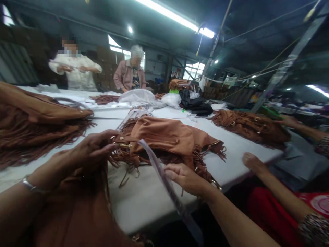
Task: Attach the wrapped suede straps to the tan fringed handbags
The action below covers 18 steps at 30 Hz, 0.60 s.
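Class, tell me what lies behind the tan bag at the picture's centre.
Beyond the tan bag show white plastic wrapping and a black bundle. The bag's body hides the tabletop immediately behind it.

Long white tube light (168,14) overhead
A white-shirted person (79,72) is left of a pink-jacketed person (125,75); a slanting grey metal post (286,67) rises right of a crumpled black heap (197,107).

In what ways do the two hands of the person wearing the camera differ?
The left hand has a silver bracelet below it; the right hand has none visible. The left hand holds a brown strap, while the right hand pinches a translucent plastic strip. Both hands are ungloved.
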Motion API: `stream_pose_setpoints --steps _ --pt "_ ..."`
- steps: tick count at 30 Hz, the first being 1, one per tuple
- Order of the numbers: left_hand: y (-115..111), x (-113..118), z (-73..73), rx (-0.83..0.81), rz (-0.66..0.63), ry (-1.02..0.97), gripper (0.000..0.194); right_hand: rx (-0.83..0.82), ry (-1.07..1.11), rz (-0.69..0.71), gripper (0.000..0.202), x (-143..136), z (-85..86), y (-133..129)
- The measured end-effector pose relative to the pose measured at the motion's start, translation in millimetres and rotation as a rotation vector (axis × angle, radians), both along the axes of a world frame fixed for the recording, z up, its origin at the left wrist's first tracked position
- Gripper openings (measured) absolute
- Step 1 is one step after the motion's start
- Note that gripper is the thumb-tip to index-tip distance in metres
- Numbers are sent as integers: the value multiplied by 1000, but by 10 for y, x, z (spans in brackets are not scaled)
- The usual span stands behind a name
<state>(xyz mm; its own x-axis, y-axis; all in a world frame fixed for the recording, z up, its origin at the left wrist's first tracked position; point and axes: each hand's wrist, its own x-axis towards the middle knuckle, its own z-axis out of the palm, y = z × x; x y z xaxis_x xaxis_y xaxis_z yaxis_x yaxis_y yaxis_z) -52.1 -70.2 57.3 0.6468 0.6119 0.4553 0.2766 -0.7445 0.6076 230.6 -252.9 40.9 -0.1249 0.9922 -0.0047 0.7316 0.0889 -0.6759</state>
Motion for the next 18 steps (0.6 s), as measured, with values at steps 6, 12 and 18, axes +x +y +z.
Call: stream_pose_setpoints --steps 6,12,18 --pt "50 -102 -17 -59 95 -101 36 330 -549 -170 68 -119 -261 724" --pt "135 5 -316 -139 57 -2 39 356 -705 -353 63 324 -467 1182" --pt "172 79 -522 -166 105 -9 43 367 -375 -415 63 909 -358 1214"
